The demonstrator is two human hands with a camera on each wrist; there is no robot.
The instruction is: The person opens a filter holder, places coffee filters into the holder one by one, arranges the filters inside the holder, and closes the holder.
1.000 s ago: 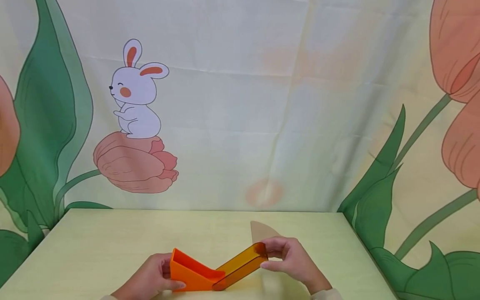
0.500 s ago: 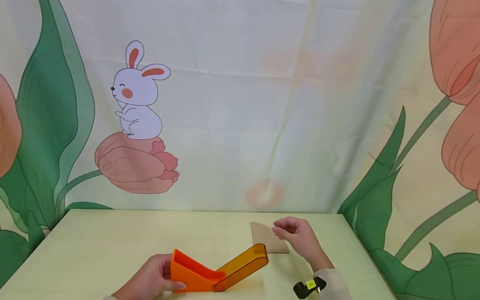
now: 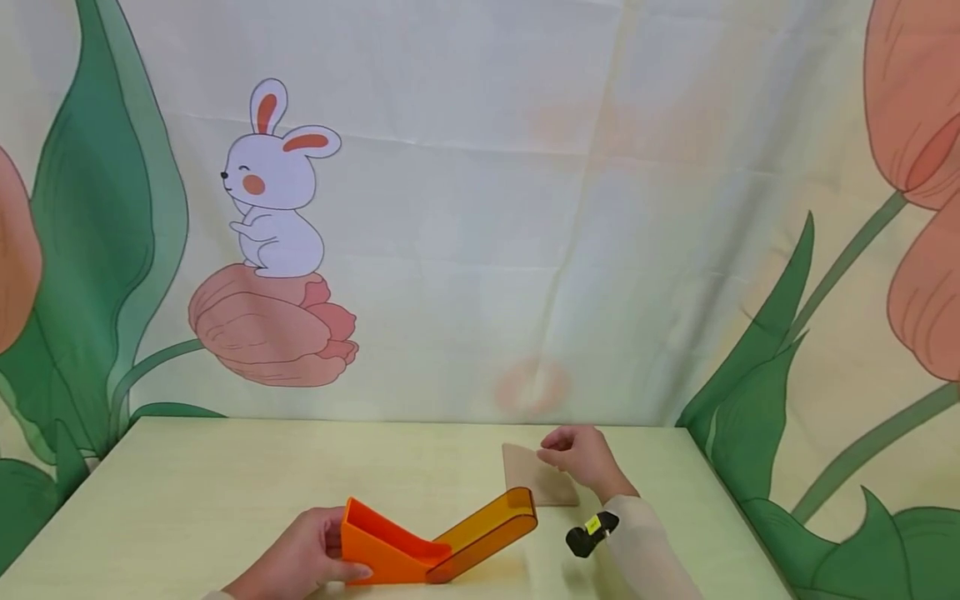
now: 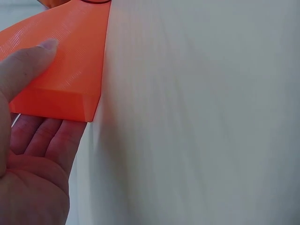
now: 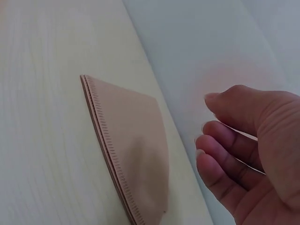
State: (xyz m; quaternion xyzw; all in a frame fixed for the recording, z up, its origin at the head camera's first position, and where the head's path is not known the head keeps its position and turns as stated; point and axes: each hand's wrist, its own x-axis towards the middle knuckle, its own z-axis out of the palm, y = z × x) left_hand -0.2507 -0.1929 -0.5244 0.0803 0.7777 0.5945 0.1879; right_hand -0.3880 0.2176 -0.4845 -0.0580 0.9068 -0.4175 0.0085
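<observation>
In the head view an orange plastic filter case stands near the table's front edge. Its see-through amber lid is swung out to the right, joined to the case at the low end. My left hand grips the case's left end, thumb on the near face and fingers behind, as the left wrist view also shows. A stack of brown paper coffee filters with crimped edges lies flat behind the lid. Over the stack's right side hovers my right hand, fingers loosely bent with nothing between thumb and fingertips.
The pale wooden table ends at the back against a printed cloth with a rabbit and tulips. A black wrist camera with a yellow label sits on the right sleeve.
My right hand has let go of the amber lid and moved back over the filter stack, which shows more fully. The left hand and the case have stayed in place.
</observation>
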